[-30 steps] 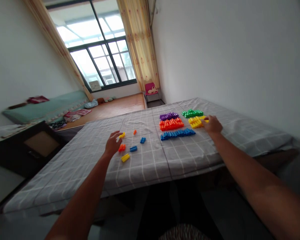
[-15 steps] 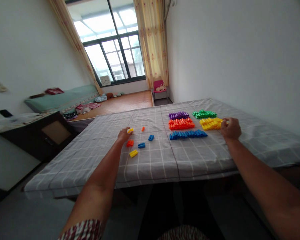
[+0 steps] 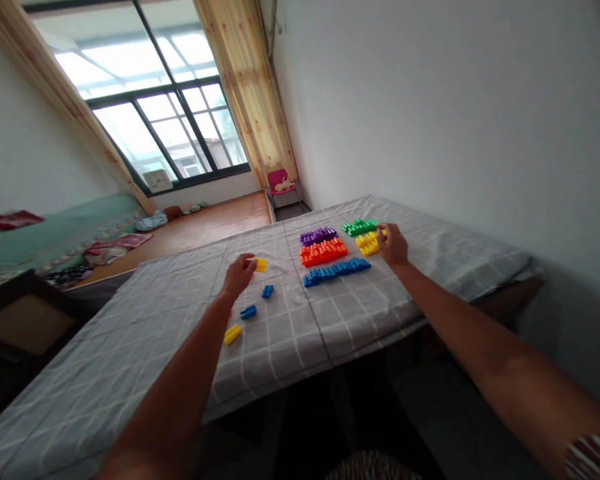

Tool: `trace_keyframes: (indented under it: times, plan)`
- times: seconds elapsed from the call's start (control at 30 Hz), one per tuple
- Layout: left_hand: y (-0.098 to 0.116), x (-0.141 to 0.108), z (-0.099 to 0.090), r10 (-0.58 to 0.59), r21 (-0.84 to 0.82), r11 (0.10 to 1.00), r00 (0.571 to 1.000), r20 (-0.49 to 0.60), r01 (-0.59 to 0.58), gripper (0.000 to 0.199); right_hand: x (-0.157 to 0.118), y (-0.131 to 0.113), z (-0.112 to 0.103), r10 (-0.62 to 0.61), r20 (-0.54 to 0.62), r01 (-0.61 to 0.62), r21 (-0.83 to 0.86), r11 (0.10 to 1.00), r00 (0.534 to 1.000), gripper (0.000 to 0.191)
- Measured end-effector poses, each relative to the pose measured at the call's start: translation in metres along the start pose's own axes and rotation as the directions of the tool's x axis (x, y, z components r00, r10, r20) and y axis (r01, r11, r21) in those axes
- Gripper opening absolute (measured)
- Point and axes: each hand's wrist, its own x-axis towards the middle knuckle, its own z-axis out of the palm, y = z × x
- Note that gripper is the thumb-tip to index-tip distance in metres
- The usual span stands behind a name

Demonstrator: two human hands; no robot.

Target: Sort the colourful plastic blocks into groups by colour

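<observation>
My left hand [image 3: 240,273] is closed on a yellow piece [image 3: 261,265], raised a little over the checked cloth. Nearer me lie two blue pieces [image 3: 249,312] and another yellow piece [image 3: 233,334]. My right hand [image 3: 393,244] has its fingers drawn together at the right end of the yellow row [image 3: 367,243]; whether they grip a piece is too small to tell. Beside that row are a green row [image 3: 360,227], a purple row [image 3: 318,235], an orange-red row [image 3: 323,252] and a blue row [image 3: 337,271].
The grey checked cloth [image 3: 280,353] covers the table. A white wall [image 3: 430,120] rises along the right. Beyond the table are a wooden platform [image 3: 220,217], a pink chair [image 3: 279,180] and a window. A dark cabinet [image 3: 25,333] stands at the left.
The view has turned to the right. My left hand has taken hold of the yellow piece and lifted it. My right hand remains by the yellow row.
</observation>
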Motion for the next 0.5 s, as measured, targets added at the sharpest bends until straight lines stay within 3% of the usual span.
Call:
trace_keyframes:
  times: [0.07,0.13,0.27,0.4,0.5]
  plan:
    - [0.034,-0.002,0.022,0.08,-0.114,0.991,0.995,0.053,-0.073,0.038,-0.002,-0.03,0.005,-0.077,0.14,0.057,0.143,0.988,0.987,0.029]
    - [0.065,-0.005,0.044,0.15,-0.256,0.959,0.983,0.109,-0.119,0.036,-0.007,-0.06,0.011,-0.17,0.309,0.068,0.314,0.947,0.936,0.028]
    - [0.107,-0.014,0.083,0.249,-0.459,0.877,0.952,0.176,-0.145,0.031,-0.024,-0.099,0.019,-0.239,0.497,-0.079,0.537,0.84,0.834,0.032]
    - [0.126,-0.022,0.108,0.264,-0.548,0.826,0.95,0.168,-0.132,0.033,-0.035,-0.102,0.021,-0.23,0.595,-0.278,0.637,0.719,0.77,0.033]
    - [0.127,-0.025,0.114,0.268,-0.555,0.823,0.944,0.191,-0.121,0.037,-0.029,-0.088,0.018,-0.169,0.601,-0.332,0.63,0.702,0.782,0.033]
